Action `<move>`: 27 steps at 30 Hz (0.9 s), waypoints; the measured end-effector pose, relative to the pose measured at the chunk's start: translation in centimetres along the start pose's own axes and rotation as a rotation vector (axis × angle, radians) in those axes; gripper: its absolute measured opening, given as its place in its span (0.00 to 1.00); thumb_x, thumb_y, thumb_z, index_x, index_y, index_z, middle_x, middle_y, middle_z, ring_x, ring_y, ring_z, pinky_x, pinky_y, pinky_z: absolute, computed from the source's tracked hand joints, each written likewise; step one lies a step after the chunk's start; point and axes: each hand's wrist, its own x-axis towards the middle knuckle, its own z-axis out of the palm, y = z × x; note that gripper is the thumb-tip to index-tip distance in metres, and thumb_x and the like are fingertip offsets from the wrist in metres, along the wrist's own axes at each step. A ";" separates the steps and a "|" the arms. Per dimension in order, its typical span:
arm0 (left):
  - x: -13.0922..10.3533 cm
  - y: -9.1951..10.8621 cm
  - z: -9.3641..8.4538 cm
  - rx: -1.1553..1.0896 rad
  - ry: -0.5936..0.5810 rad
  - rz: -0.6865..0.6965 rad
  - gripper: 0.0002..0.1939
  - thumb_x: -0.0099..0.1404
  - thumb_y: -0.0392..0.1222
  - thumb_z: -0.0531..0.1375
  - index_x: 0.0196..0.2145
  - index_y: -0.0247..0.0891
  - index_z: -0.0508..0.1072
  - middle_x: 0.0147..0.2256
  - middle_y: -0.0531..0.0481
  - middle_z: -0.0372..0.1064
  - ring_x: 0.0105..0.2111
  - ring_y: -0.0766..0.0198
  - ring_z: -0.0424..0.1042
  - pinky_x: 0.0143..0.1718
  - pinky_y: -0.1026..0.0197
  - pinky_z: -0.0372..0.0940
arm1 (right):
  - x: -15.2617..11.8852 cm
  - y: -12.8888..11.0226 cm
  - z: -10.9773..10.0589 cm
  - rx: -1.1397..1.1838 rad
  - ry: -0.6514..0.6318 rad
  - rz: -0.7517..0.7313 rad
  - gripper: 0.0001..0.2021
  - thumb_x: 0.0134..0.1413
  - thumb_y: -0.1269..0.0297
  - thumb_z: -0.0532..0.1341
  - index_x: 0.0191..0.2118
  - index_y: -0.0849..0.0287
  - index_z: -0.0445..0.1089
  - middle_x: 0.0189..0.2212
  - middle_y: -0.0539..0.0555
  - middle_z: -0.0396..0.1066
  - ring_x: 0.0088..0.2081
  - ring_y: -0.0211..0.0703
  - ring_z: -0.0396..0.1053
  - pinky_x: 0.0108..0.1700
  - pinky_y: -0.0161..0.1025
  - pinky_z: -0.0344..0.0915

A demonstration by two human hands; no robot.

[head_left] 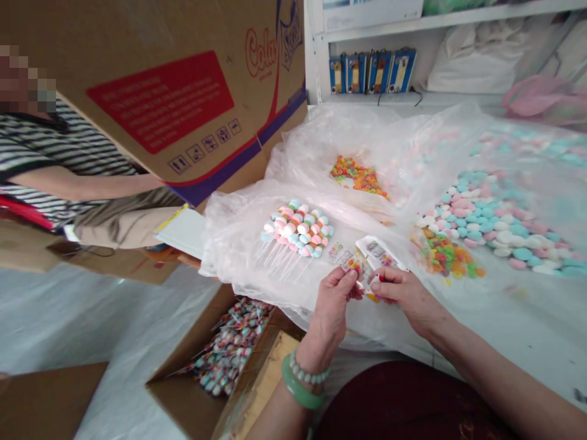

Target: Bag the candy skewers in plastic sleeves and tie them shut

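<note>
My left hand [337, 299], with a jade bangle and a bead bracelet at the wrist, pinches a small clear plastic bag [354, 261] with coloured print. My right hand [406, 294] is closed, its fingertips at the bag's right side; what exactly they grip is partly hidden. Just beyond the right fingers lies a stack of white-edged printed bags [380, 252]. Left of the hands, a bunch of marshmallow skewers [298, 227] in pink, blue and white rests on the plastic sheet, sticks toward me.
Loose marshmallows [499, 220] and gummy rings [447, 253] lie at the right, more gummy rings [360, 174] farther back. A large carton [192, 79] stands at the left, beside a seated person [68, 165]. Below, an open box [178, 391] holds wrapped skewers [229, 348].
</note>
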 end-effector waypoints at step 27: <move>-1.3 4.4 -9.7 -0.320 0.437 -0.008 0.22 0.44 0.48 0.72 0.28 0.36 0.66 0.19 0.61 0.60 0.11 0.76 0.52 0.10 0.71 0.52 | 8.8 -3.4 10.4 0.442 0.004 0.224 0.04 0.49 0.67 0.61 0.28 0.61 0.67 0.18 0.47 0.65 0.16 0.30 0.52 0.18 0.29 0.45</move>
